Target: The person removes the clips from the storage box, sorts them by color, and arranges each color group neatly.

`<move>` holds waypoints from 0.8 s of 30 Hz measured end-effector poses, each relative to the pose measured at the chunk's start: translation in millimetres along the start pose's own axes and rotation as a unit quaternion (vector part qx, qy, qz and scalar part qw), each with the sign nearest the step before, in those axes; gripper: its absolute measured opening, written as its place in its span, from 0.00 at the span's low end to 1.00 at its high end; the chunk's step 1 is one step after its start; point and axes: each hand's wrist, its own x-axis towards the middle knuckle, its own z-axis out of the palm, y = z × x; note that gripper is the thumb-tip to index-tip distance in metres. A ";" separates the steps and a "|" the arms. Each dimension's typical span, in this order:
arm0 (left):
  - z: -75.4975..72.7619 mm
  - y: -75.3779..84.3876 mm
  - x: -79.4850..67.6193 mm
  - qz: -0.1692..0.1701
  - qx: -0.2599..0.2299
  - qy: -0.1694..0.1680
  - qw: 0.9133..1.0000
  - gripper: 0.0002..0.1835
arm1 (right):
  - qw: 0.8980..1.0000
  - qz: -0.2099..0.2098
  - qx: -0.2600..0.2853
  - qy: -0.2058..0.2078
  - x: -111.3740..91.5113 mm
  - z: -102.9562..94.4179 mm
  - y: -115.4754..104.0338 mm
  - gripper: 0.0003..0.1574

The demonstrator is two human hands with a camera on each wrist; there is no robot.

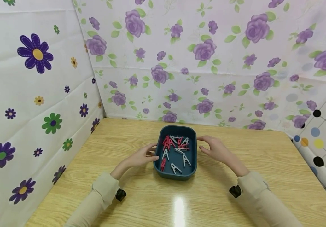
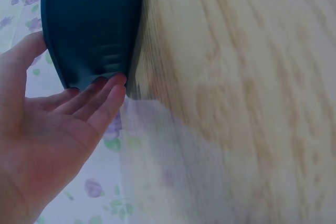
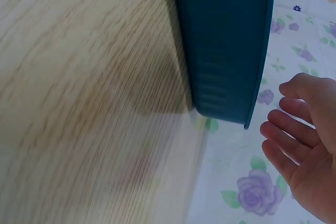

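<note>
A dark teal plastic bin [image 1: 175, 176] stands on the table with several red clothespins [image 1: 163, 164] and several pale grey ones, such as one clothespin [image 1: 176, 168] near its front end, lying loose inside. At the bin's left side is my left hand [image 1: 141, 157], thumb by the rim. In the left wrist view, the fingertips of that left hand [image 2: 60, 121] touch the bin's outer wall [image 2: 94, 24]. My right hand [image 1: 215, 150] is beside the right wall, holding nothing. The right wrist view shows its loosely bent fingers [image 3: 286, 142] apart from the bin [image 3: 226, 51].
The wooden table [image 1: 140, 201] extends around the bin on all sides. A purple-flowered sheet [image 1: 180, 63] hangs behind its back edge, and another flowered sheet [image 1: 52, 94] covers the left. Dark wrist cameras, one camera [image 1: 120, 194] on the left, sit at both sleeves.
</note>
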 end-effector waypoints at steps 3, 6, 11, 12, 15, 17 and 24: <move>1.4 0.8 -0.1 0.003 -0.006 -0.002 1.000 0.38 | 1.000 -0.010 -0.008 -0.002 3.1 3.2 -1.5 0.21; 2.2 1.7 -0.2 0.010 -0.015 -0.010 1.000 0.36 | 1.000 -0.019 -0.015 -0.005 5.7 6.2 -2.8 0.21; 2.8 1.0 -0.7 0.016 -0.025 -0.019 0.999 0.35 | 0.999 -0.027 -0.014 -0.010 9.7 9.5 -5.5 0.20; 2.9 0.2 -0.8 0.015 -0.024 -0.018 0.999 0.35 | 0.999 -0.028 -0.014 -0.012 10.4 10.1 -6.3 0.21; 3.8 -1.2 -1.2 0.009 -0.028 -0.016 0.999 0.34 | 0.999 -0.023 -0.013 -0.022 13.0 11.8 -9.5 0.21; 4.5 -1.7 -1.4 0.004 -0.033 -0.015 0.999 0.34 | 0.999 -0.019 -0.012 -0.027 15.2 13.6 -11.4 0.21; 5.9 -2.2 -0.1 0.008 -0.047 -0.020 0.999 0.34 | 0.999 -0.011 -0.019 -0.037 22.9 19.2 -16.0 0.22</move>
